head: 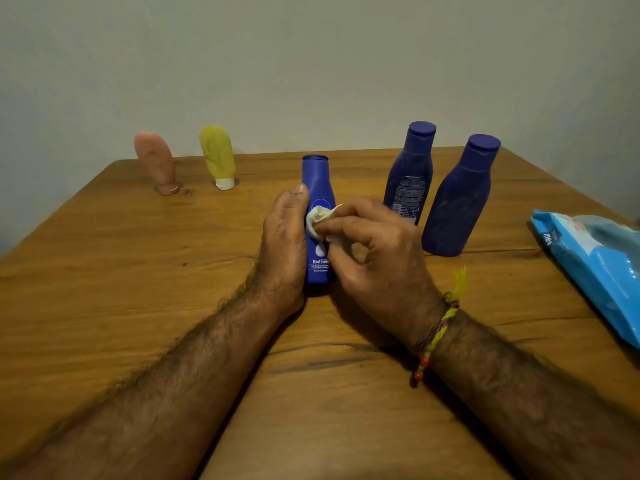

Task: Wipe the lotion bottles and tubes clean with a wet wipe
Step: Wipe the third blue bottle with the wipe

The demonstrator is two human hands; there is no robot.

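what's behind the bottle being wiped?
Behind the held bottle: bare table, then wall. The left hand and right hand with the wipe cover its lower sides.

blue bottle (318, 188) upright, centre | crumpled white wipe (319, 216) pressed on front

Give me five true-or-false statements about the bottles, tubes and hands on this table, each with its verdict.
1. The right hand presses a wet wipe against the front blue bottle. True.
2. The left hand rests flat on the table, away from any bottle. False: it steadies the front blue bottle from the side.
3. The pink tube and yellow tube stand on their caps. True.
4. Two dark blue bottles lie on their sides. False: both stand upright.
5. The blue wipes pack lies at the table's left edge. False: it lies at the right.
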